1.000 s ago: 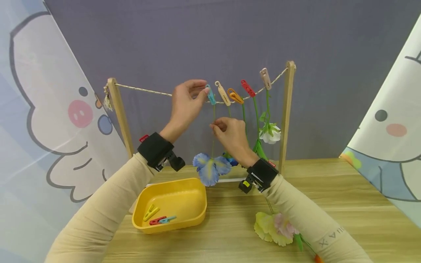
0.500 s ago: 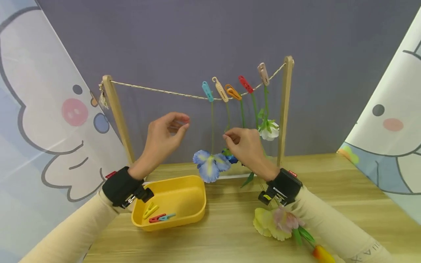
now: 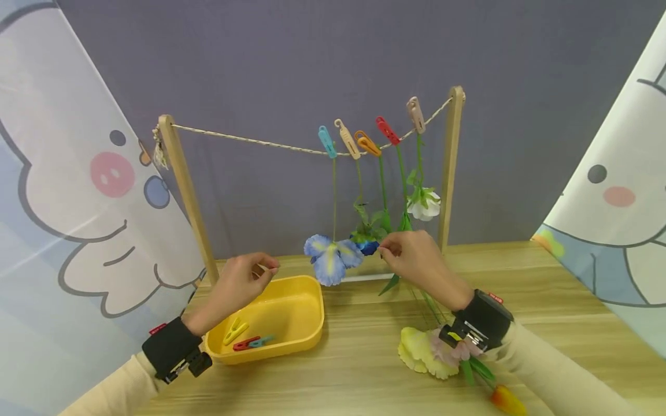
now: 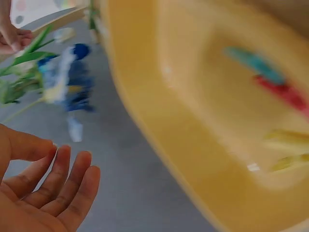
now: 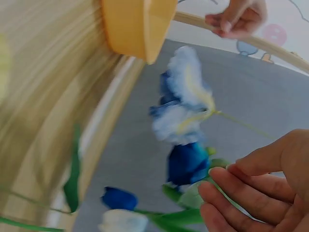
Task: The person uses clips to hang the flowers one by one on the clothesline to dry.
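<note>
My left hand (image 3: pixel 244 283) hovers over the left rim of the yellow basket (image 3: pixel 310 344), fingers loosely bent and holding nothing. Inside the basket lie a yellow clothespin (image 3: pixel 236 331), a red clothespin (image 3: pixel 245 344) and a blue clothespin (image 3: pixel 260 341). My right hand (image 3: pixel 416 257) is in front of the hanging flowers, thumb and forefinger near each other with nothing between them. Closest to it is a dark blue flower (image 3: pixel 369 247). A pale blue iris (image 3: pixel 330 260) hangs upside down by its stem from a light blue clothespin (image 3: pixel 327 141) on the rope (image 3: pixel 250 140).
Cream (image 3: pixel 347 138), orange (image 3: pixel 367 144), red (image 3: pixel 387 130) and pale pink clothespins (image 3: pixel 415 115) hold more flowers to the rope, among them a white flower (image 3: pixel 424 205). Wooden posts stand at both ends. Yellow (image 3: pixel 422 353) and orange flowers (image 3: pixel 507 400) lie on the table at right.
My left hand has let go of the light blue clothespin and come down left to the basket. My right hand has left the iris stem, moving down and right. The iris stays hanging.
</note>
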`<state>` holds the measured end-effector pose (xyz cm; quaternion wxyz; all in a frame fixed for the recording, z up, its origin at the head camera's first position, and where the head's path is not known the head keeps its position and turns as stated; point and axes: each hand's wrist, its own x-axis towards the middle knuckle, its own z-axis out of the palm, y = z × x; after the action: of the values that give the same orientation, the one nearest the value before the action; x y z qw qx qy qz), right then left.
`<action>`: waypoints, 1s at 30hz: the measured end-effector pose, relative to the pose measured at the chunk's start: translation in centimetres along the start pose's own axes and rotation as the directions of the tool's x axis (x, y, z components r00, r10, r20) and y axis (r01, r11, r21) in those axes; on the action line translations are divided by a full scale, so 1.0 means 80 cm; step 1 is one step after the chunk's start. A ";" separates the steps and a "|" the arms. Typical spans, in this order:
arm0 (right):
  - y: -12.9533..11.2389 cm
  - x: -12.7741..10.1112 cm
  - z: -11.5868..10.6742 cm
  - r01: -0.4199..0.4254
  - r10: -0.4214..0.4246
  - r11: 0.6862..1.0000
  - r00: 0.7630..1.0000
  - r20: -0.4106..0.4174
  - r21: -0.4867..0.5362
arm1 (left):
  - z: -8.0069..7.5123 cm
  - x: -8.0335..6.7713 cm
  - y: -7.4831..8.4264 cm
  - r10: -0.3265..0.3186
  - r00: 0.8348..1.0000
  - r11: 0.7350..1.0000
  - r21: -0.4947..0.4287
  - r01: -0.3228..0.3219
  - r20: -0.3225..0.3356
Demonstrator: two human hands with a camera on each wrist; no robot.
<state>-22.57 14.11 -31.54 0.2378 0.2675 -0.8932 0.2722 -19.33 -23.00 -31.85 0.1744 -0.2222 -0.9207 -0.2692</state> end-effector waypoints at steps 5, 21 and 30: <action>0.023 -0.019 0.010 -0.027 0.028 0.999 0.998 0.055 -0.025 | 0.013 -0.026 -0.028 -0.035 0.997 0.999 0.036 0.032 0.074; 0.076 -0.075 0.037 -0.164 0.168 0.986 0.964 0.206 -0.038 | 0.032 -0.072 -0.076 -0.056 0.979 0.995 0.094 0.038 0.195; 0.080 -0.090 0.051 -0.220 0.223 0.975 0.946 0.237 -0.038 | 0.038 -0.080 -0.081 -0.113 0.976 0.965 0.256 0.062 0.188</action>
<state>-22.24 18.61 -40.93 0.0978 0.1951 -0.9411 0.2582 -17.80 -28.18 -39.78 0.0947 -0.1837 -0.9690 -0.1351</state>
